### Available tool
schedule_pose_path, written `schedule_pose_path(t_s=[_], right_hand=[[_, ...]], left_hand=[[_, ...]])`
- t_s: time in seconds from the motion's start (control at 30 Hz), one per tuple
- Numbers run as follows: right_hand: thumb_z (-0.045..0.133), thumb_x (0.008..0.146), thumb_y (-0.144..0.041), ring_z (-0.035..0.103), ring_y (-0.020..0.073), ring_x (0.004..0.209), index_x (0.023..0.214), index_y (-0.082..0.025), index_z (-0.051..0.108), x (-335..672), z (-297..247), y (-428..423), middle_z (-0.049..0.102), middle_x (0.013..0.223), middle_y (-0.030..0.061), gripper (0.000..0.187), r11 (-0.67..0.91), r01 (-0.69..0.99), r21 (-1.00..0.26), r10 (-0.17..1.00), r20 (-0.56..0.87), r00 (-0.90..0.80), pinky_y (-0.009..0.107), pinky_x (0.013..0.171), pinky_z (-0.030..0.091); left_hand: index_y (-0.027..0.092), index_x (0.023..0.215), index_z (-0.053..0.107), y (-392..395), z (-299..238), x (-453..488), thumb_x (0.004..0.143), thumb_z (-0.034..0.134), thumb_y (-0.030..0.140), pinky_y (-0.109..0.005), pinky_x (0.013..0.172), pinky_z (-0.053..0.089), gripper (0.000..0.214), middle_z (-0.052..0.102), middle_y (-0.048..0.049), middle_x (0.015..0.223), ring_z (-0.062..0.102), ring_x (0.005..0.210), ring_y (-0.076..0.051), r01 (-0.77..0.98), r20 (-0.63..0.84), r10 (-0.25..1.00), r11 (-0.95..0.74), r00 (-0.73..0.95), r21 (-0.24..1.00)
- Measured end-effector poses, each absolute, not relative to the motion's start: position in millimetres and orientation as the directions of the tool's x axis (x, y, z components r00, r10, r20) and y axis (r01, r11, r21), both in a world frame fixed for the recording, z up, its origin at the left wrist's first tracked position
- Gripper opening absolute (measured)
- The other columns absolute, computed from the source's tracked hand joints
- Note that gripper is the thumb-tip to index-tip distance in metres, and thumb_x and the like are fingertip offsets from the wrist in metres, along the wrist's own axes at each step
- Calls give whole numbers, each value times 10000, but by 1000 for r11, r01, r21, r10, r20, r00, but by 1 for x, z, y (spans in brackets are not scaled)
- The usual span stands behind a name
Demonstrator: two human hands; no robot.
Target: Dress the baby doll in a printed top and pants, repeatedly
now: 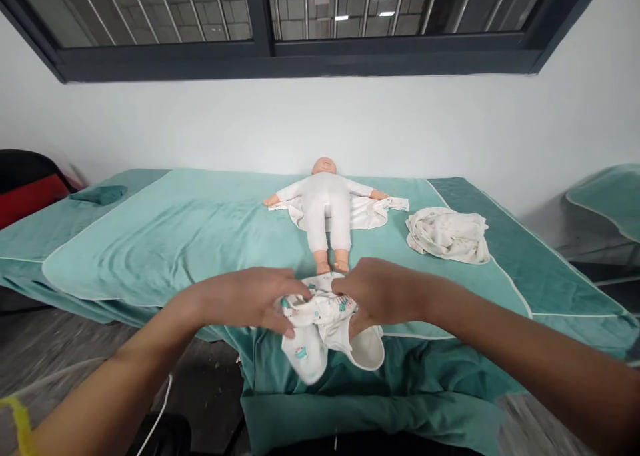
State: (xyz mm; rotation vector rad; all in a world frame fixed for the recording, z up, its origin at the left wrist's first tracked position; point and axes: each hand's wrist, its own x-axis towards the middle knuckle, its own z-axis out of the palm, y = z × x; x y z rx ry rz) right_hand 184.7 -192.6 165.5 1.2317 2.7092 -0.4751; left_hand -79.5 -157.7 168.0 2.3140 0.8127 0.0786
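Observation:
My left hand (250, 299) and my right hand (383, 293) both grip a pair of white baby pants (319, 316) with small green and red prints. The fabric is bunched between my fingers, and two rounded leg ends hang toward me over the front edge of the bed. Just beyond the pants are the bare feet of a baby doll (327, 199), which lies on its back with arms spread and a white cloth body. Under its back and arms a white printed baby top (370, 214) is spread flat.
A crumpled white cloth (447, 235) lies right of the doll. Light green velvet bedding (200, 229) covers the bed. Behind it are a white wall (200, 123) and a dark-framed window (265, 49). A red and black object (33, 193) stands at the far left.

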Motion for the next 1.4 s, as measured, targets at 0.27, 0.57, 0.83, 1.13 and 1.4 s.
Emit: schedule_pose_path(t_s=[0.27, 0.57, 0.83, 1.13, 1.4], right_hand=[[766, 809, -519, 474, 138, 568, 784, -216, 572, 159, 236, -184, 499, 594, -49, 361, 630, 711, -314, 708, -146, -691, 267, 584, 283], [603, 938, -491, 564, 116, 776, 958, -170, 649, 151, 269, -176, 578, 841, -25, 325, 603, 569, -559, 780, 262, -568, 244, 709, 402], [655, 888, -562, 475, 111, 653, 796, -189, 612, 155, 262, -171, 471, 638, -52, 386, 714, 593, -372, 682, 179, -709, 250, 660, 305], [572, 950, -540, 415, 100, 640, 730, -181, 596, 159, 272, -159, 436, 614, -54, 422, 714, 634, -296, 700, 280, -657, 263, 666, 283], [637, 877, -635, 526, 145, 722, 619, -185, 574, 170, 277, -148, 592, 739, 9, 522, 722, 636, -273, 691, 224, -688, 290, 669, 351]], left_hand=[[229, 862, 561, -166, 217, -77, 911, 557, 244, -284, 677, 380, 51, 598, -23, 921, 539, 741, -168, 556, 324, 632, -775, 704, 301], [227, 1028, 572, -153, 244, -74, 895, 628, 360, -242, 642, 446, 196, 616, 11, 892, 594, 736, -129, 417, 327, 704, -663, 630, 622], [213, 846, 630, -141, 244, -82, 824, 665, 533, -228, 571, 383, 323, 563, 20, 753, 521, 645, -126, 550, -57, 647, -594, 760, 587], [188, 828, 594, -142, 253, -69, 837, 660, 382, -201, 574, 339, 205, 564, 37, 726, 492, 631, -98, 584, 250, 750, -643, 613, 496], [190, 764, 625, -131, 258, -82, 783, 716, 554, -232, 569, 357, 375, 597, 4, 747, 535, 675, -129, 564, 153, 796, -536, 586, 628]])
